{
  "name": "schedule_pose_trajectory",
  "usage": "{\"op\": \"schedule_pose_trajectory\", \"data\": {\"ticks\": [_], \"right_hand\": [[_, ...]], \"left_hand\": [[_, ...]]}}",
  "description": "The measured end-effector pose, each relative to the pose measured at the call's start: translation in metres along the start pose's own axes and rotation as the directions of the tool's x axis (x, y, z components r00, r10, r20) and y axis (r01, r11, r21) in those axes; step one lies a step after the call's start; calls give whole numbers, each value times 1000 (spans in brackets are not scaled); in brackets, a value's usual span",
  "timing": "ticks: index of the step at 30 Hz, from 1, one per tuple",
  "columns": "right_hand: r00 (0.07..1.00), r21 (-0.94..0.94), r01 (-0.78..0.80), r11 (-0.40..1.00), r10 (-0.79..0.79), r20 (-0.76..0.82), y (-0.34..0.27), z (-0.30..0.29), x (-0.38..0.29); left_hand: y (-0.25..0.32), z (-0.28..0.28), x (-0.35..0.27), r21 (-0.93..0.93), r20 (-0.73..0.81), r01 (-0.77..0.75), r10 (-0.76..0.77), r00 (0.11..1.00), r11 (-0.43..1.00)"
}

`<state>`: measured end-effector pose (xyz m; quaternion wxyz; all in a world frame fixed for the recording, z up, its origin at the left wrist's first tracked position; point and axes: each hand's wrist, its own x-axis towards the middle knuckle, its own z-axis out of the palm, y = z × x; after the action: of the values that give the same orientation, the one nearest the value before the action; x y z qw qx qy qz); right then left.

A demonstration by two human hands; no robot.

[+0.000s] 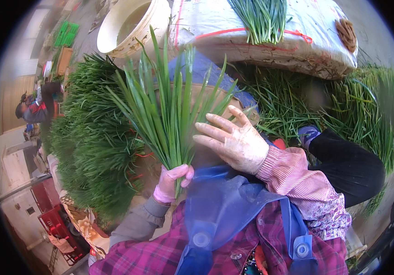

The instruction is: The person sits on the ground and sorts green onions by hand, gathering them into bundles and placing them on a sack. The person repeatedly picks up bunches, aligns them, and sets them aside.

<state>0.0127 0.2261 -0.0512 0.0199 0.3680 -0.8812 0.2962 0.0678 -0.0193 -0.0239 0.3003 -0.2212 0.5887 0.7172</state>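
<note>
My left hand [174, 180], in a thin pinkish glove, grips a fanned bunch of long flat green leaves [169, 120], which look like Chinese chives, by its narrow lower end. The leaves spread upward and away from me. Beside the bunch on the right, my right hand [233, 144] wears a pale, soiled glove; its fingers are spread and nothing is seen in its grasp. Behind the leaves lie a tan cover and blue cloth [200, 67]. Another bunch of green leaves [264, 20] rests on a white woven-plastic covered bale [214, 20] at the top.
A large heap of green bundles [90, 137] with red ties stands at my left. Loose leaves [279, 103] and a standing stack [368, 103] lie at right. A white bucket [162, 34] holds murky liquid. Brown gloves or cloth [346, 34] lie on the bale. Another person [35, 111] is far left.
</note>
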Motion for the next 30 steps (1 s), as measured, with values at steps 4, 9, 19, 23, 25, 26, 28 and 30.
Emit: {"op": "schedule_pose_trajectory", "data": {"ticks": [4,9,19,23,25,26,28,30], "right_hand": [[998,79,-14,997,18,-52,-3,-7,7],[872,447,-114,887,305,-383,6,-9,33],[736,761,-357,542,665,-128,35,-24,63],[742,776,-333,535,657,-133,40,-18,63],[719,758,-293,583,657,-228,42,-13,58],[738,543,-303,783,554,-387,44,-11,54],[807,133,-260,956,291,-514,48,-8,43],[796,-53,-319,946,237,-557,55,-8,33]], "left_hand": [[1,-1,4,-8,47,-11,11,999,1000],[3,3,5,-7,56,-4,4,998,1000],[3,3,8,10,59,-16,15,998,1000],[8,7,4,54,54,-21,18,998,998],[12,10,-1,75,76,9,-15,997,997],[11,12,-3,69,103,37,-44,994,997],[10,16,-4,32,157,117,-121,980,993],[9,17,-2,10,164,135,-135,977,991]]}}
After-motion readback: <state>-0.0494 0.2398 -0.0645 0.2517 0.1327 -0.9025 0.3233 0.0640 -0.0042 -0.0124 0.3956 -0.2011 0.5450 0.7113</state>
